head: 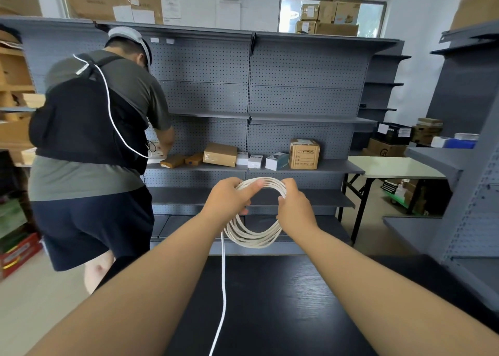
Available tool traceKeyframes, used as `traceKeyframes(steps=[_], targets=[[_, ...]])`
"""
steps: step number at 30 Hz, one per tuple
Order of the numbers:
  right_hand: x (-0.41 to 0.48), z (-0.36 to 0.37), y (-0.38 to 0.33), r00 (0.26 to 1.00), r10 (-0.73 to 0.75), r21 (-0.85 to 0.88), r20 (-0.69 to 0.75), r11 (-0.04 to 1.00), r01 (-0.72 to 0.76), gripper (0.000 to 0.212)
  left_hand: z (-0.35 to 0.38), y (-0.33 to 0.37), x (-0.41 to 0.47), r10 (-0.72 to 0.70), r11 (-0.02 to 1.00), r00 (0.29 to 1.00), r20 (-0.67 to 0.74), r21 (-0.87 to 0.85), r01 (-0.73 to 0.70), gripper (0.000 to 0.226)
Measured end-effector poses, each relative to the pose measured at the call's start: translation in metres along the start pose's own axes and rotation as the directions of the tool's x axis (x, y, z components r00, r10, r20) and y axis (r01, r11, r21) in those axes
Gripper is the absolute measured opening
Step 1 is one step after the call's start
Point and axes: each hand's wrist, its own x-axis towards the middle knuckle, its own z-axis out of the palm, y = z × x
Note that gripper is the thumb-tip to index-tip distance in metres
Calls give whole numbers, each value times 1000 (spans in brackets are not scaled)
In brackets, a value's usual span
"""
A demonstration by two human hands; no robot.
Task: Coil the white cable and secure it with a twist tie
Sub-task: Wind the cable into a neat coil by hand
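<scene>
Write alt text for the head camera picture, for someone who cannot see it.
The left hand and right hand hold a coil of white cable above a black table; a loose end hangs down. Behind, a person faces grey shelves with boxes.

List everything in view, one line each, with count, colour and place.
cable: one, white, coiled in loops, centre, tail hanging down
table: one, black, nearest the camera
shelving: one long unit, grey, behind the table
boxes: several, brown and white, on a middle shelf
folding table: one, pale, right of the shelving
other person: one, grey shirt, left, facing the shelving
left hand: one, grips the coil's left side
right hand: one, grips the coil's right side
</scene>
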Motion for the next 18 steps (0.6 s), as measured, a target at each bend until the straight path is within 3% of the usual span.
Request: traceKeyframes(steps=[5, 9, 13, 18], targets=[[-2, 5, 3, 967, 250, 299, 54, 920, -255, 19, -8, -7, -5, -47, 981, 993, 113, -181, 67, 43], [-6, 11, 0, 943, 312, 416, 116, 847, -331, 24, 0, -15, -11, 54, 994, 998, -38, -90, -57, 32], [-10, 10, -2, 990, 124, 231, 63, 963, -135, 42, 7, -19, -14, 161, 985, 969, -188, 95, -145, 28], [-12, 6, -1, 985, -168, 29, 31, 986, 167, 55, 9, -21, -15, 260, 926, 960, -100, 308, -218, 24]])
